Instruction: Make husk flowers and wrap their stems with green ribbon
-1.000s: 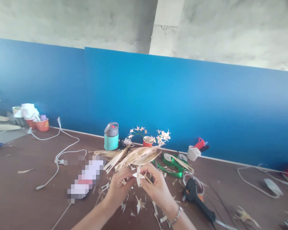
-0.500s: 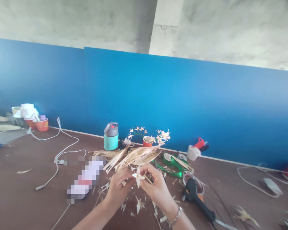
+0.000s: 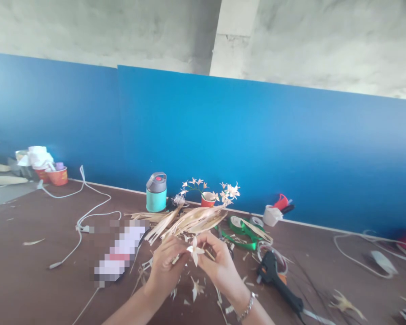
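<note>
Both my hands meet low in the middle over a brown table (image 3: pixel 37 280). My left hand (image 3: pixel 165 266) and my right hand (image 3: pixel 219 266) pinch a small pale straw flower (image 3: pixel 194 249) between their fingertips, fingers closed around it. A bracelet sits on my right wrist. Just beyond the hands lies a heap of dried straw leaves (image 3: pixel 186 221). Another finished straw flower (image 3: pixel 196 288) lies on the table below my hands, among scattered straw scraps.
A black glue gun (image 3: pixel 277 282) lies right of my hands, green ribbon tape (image 3: pixel 242 230) behind it. A teal flask (image 3: pixel 156 192), a red cup of straw flowers (image 3: pixel 208 196) and a white cup (image 3: pixel 272 215) stand by the blue wall. White cables (image 3: pixel 84 216) trail left.
My hands have shifted very slightly while working the straw flower; it stays pinched between them. The camera has moved a little.
</note>
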The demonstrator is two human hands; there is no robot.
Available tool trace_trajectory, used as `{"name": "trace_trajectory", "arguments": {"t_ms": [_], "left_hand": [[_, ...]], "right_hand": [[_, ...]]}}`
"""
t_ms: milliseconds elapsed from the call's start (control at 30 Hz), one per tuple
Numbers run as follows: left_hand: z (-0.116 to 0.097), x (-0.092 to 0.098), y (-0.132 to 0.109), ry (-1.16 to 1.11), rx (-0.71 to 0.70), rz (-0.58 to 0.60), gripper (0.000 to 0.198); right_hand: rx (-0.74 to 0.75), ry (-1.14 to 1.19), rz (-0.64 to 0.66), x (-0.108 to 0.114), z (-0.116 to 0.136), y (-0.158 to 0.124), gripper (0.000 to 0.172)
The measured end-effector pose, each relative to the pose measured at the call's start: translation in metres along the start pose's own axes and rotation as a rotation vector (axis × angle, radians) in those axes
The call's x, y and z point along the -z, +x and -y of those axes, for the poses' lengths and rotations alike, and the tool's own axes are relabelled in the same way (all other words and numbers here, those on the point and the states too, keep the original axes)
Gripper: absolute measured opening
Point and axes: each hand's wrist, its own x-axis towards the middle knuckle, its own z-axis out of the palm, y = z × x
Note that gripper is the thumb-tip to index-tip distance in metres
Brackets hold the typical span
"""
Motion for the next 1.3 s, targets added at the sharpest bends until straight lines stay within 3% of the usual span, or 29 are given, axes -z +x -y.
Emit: {"name": "trace_trajectory", "arguments": {"t_ms": [300,667,800,933,1067,1167,1300], "left_hand": [[-0.001,0.000,-0.001,0.031,-0.029,0.004,0.015],[0.001,-0.001,-0.005,0.066,0.029,0.014,0.014],[0.004,-0.004,-0.007,0.016,0.177,0.013,0.012],[0.008,-0.006,-0.009,-0.139,0.466,0.045,0.015],[0.010,-0.007,-0.007,-0.369,0.690,0.079,0.020],[0.009,-0.007,-0.006,-0.485,0.773,0.090,0.021],[0.008,-0.009,-0.005,-0.463,0.784,0.092,0.020]], "right_hand": [[-0.070,0.110,-0.014,-0.002,0.000,0.001,0.006],[-0.075,0.086,-0.030,-0.004,0.001,-0.001,0.009],[-0.054,0.033,-0.029,-0.002,-0.004,0.001,0.013],[-0.068,-0.041,-0.039,0.001,-0.011,0.004,0.022],[-0.109,-0.065,-0.056,-0.001,-0.011,0.006,0.021],[-0.163,-0.044,-0.070,-0.002,-0.009,0.006,0.022],[-0.237,0.078,-0.091,-0.001,-0.007,0.005,0.025]]}}
